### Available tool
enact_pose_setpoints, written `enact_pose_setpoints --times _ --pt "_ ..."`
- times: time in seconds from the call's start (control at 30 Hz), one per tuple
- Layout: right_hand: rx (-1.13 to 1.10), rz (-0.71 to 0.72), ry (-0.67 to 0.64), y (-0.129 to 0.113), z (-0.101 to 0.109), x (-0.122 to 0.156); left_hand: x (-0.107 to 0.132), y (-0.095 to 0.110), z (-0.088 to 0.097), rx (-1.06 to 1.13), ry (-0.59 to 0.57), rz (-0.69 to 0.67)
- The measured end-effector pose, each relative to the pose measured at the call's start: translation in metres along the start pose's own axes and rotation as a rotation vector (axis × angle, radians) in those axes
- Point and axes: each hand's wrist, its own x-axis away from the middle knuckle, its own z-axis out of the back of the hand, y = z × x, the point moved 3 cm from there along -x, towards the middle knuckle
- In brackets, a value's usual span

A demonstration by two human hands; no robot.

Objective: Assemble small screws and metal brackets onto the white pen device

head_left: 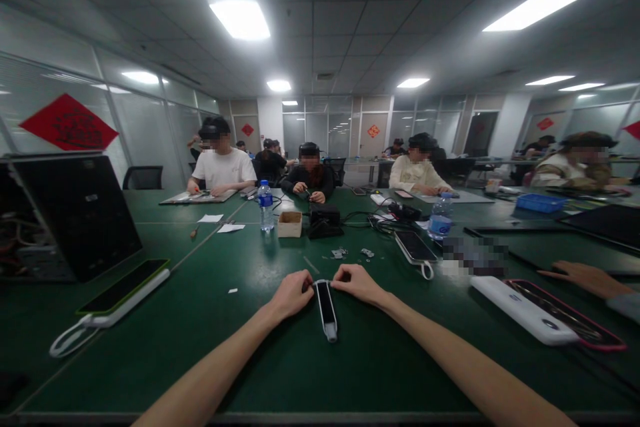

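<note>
Device [327, 307] on table [125, 373], parts [339, 253] behind

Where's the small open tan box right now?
In the head view, the tan box stands on the green table left of centre, beyond the left hand, between a water bottle on its left and a black object on its right.

Left fingers [305, 278] and right fingers [342, 273] at far end of white-edged device [327, 307]

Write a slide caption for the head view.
Bare left hand and right hand flank the far end of a slim, white-edged black device.
</note>
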Motion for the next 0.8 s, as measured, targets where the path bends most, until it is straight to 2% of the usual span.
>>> enact_pose_setpoints --times 0.4,0.8 --pt "-0.038 0.055 -0.013 0.003 -0.002 -0.003 -0.001 -0.001 -0.001 -0.01 0.015 -0.055" --pt "-0.029 0.015 -0.099 -0.007 0.007 0.001 0.0 0.0 0.0 -0.005 -0.013 -0.011"
